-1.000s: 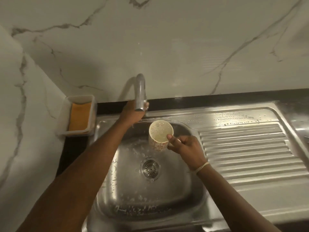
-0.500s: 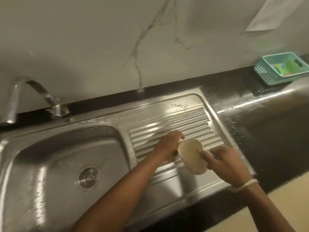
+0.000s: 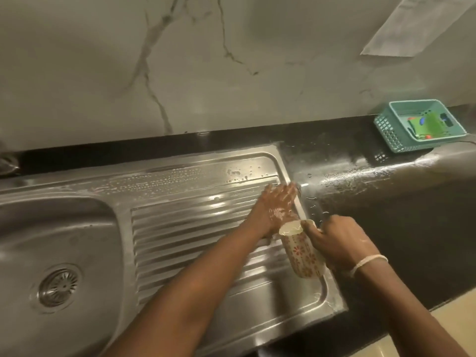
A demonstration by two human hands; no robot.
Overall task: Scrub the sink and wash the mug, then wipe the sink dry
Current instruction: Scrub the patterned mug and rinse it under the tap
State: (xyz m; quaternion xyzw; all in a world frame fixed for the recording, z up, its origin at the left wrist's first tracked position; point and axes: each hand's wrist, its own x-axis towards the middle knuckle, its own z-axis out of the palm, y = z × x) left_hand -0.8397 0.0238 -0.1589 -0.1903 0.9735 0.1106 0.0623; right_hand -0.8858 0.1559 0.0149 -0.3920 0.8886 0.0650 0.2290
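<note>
A cream mug with red flower prints is tilted over the right end of the steel drainboard. My right hand grips it, thumb over the rim. My left hand, wet and blurred, is spread flat just beyond the mug's mouth, near the drainboard's right edge, holding nothing. The sink basin with its round drain lies at the left.
A wet black counter runs right of the steel. A teal plastic basket holding green items sits at the back right against the marble wall. The tap base shows at the far left edge. A beige floor lies at the bottom right.
The mug went from under the tap over the basin to the drainboard's right end. My left hand left the tap, came beside the mug, then spread out beyond it.
</note>
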